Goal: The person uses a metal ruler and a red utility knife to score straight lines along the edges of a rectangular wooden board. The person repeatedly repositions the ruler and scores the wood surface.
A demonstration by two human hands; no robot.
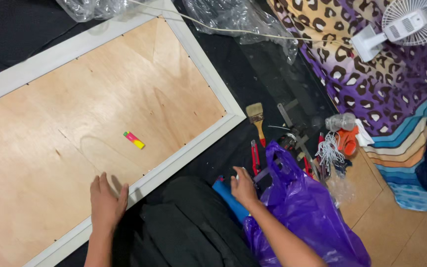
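A large wooden board in a white frame (pixel 208 84) lies face down on the dark floor. My left hand (pixel 106 201) rests flat on the board near the frame's lower edge, fingers spread, holding nothing. A small pink, green and yellow lighter-like item (pixel 134 140) lies on the board above that hand. My right hand (pixel 243 188) is curled at the mouth of a purple plastic bag (pixel 307 212), beside a blue tube (pixel 228 198). A small pale thing shows at its fingertips; I cannot tell what it is or whether it is gripped.
Tools lie right of the frame: a paintbrush (pixel 256 118), a red-handled cutter (pixel 255 157), a metal square (pixel 288 118), white cord (pixel 329 150), a plastic bottle (pixel 341 121). A white fan (pixel 405 22) sits on a leopard-print blanket (pixel 366 74). Clear plastic wrap (pixel 238 17) lies at the top.
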